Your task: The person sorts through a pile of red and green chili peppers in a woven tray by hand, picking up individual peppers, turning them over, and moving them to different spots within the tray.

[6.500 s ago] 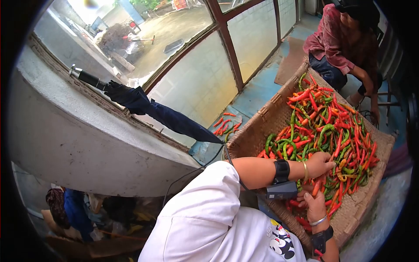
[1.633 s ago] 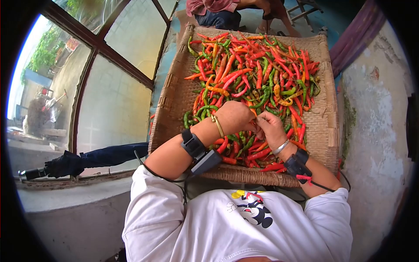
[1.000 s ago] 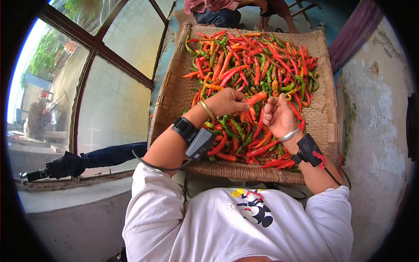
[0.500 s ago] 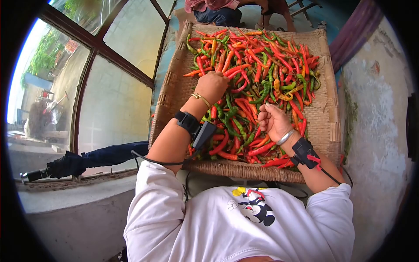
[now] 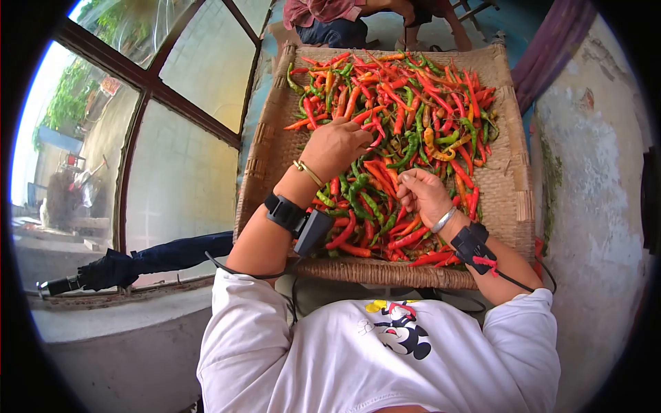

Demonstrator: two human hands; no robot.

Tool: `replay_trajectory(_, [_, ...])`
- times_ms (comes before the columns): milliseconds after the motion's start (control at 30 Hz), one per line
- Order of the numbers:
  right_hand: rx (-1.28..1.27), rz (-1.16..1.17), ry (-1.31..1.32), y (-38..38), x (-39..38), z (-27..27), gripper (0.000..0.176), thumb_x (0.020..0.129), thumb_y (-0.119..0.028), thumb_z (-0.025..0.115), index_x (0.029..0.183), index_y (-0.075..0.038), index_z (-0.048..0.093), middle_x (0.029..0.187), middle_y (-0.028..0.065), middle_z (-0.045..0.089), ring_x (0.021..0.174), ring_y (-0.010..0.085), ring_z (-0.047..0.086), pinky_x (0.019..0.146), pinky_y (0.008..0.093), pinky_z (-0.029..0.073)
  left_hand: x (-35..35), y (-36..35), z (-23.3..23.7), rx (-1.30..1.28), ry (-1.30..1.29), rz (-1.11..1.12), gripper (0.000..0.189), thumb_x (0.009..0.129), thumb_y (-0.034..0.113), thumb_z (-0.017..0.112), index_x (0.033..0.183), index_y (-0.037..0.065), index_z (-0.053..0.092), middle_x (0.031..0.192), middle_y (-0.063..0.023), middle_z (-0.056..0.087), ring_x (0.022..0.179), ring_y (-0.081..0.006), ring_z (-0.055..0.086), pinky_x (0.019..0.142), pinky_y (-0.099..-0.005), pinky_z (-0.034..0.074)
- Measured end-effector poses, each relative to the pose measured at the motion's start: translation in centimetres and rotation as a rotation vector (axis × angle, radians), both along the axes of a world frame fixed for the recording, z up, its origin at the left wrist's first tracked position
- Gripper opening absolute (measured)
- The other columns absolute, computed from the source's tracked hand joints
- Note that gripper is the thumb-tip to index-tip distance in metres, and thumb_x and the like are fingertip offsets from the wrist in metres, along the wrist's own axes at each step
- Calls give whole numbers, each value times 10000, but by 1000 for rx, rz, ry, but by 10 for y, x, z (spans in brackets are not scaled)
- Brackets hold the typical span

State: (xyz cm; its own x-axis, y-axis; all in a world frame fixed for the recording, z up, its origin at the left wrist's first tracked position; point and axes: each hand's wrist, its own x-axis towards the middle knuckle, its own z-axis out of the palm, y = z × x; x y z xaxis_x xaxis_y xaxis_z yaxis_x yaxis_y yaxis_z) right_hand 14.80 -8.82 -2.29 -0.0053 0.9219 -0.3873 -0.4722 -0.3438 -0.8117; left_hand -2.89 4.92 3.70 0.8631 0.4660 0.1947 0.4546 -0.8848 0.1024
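Note:
A large heap of red, orange and green chili peppers (image 5: 406, 93) lies on a woven tray (image 5: 506, 186). My left hand (image 5: 337, 146) is over the left-middle of the heap, knuckles up and fingers curled down. A curved red chili (image 5: 376, 131) lies right by its fingertips; whatever the fingers grip is hidden. To the right and closer to my body, my right hand (image 5: 425, 194) hovers above the peppers. Its thumb and fingers are pinched together, and anything between them is too small to name.
Across the tray crouches another person (image 5: 337, 20), hands low beyond the far edge. A folded dark umbrella (image 5: 175, 251) rests on the ledge to the left, below the window frame (image 5: 138, 131). A rough wall (image 5: 592, 172) stands on the right.
My left hand has drawn slightly back toward me over the peppers. The right hand has shifted a little left and down, its fingers still closed. The view has tilted slightly.

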Motion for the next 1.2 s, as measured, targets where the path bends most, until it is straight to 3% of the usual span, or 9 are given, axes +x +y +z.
replay_trajectory(100, [69, -12, -129, 1, -5, 10, 171, 858, -223, 537, 884, -56, 560, 657, 7, 571, 517, 63, 515, 441, 195, 414, 10, -17, 9, -108, -209, -59, 213, 702, 188, 634, 898, 106, 628, 801, -42, 612, 790, -214, 571, 644, -327, 471])
replay_trajectory(200, [139, -45, -173, -1, -7, 18, 175, 856, -222, 542, 882, -49, 558, 652, 7, 561, 512, 57, 499, 452, 191, 413, 16, -28, 3, -477, -322, -72, 231, 683, 185, 647, 887, 78, 644, 728, -98, 626, 659, -254, 593, 602, -343, 468])
replay_trajectory(467, [177, 18, -274, 1, 3, 4, 175, 849, -216, 543, 798, -49, 537, 619, 13, 551, 481, 67, 488, 430, 203, 400, 24, -44, -15, -564, -174, -109, 260, 666, 137, 684, 896, 30, 628, 719, -120, 615, 629, -237, 595, 571, -314, 459])
replay_trajectory(767, [-38, -180, 365, 4, 8, 2, 239, 875, -290, 482, 793, -72, 532, 609, 43, 559, 474, 138, 496, 442, 270, 406, 18, -28, -13, -1144, -32, 65, 239, 785, 210, 621, 776, -29, 613, 631, -81, 611, 587, -144, 605, 551, -273, 462])
replay_trajectory(900, [-6, -153, 271, 2, 5, 6, 248, 873, -316, 491, 827, -77, 540, 625, 44, 557, 495, 143, 487, 464, 284, 401, 13, -11, -11, -1224, -41, 169, 240, 818, 212, 584, 811, -25, 624, 630, -53, 610, 573, -115, 592, 552, -255, 463])
replay_trajectory(967, [-10, -142, 276, 2, 5, -3, 222, 855, -300, 511, 833, -82, 542, 626, 41, 554, 500, 145, 484, 460, 280, 389, 15, -8, -4, -1136, -359, 247, 233, 819, 193, 574, 868, -31, 618, 672, -62, 610, 624, -92, 582, 562, -241, 461])
replay_trajectory(1033, [-24, -147, 251, 2, 4, -7, 207, 850, -297, 509, 832, -94, 544, 604, 38, 542, 496, 149, 476, 449, 278, 376, 26, -5, -16, -1335, -903, 279, 241, 808, 192, 580, 918, -21, 607, 771, -64, 610, 690, -84, 568, 584, -240, 458])
replay_trajectory(1100, [-16, -137, 250, 2, 5, -16, 202, 852, -292, 505, 837, -94, 545, 601, 35, 540, 495, 150, 473, 445, 284, 377, 28, 6, -23, -1002, -988, 168, 259, 779, 169, 599, 979, 6, 587, 851, -85, 610, 742, -144, 584, 637, -269, 469])
replay_trajectory(1200, [13, -111, 129, 1, 0, -8, 185, 849, -268, 521, 832, -85, 540, 610, 32, 551, 486, 120, 483, 429, 252, 390, 12, 9, -37, -320, -408, 269, 331, 717, 152, 632, 1023, 44, 565, 901, -95, 586, 801, -245, 578, 681, -334, 481])
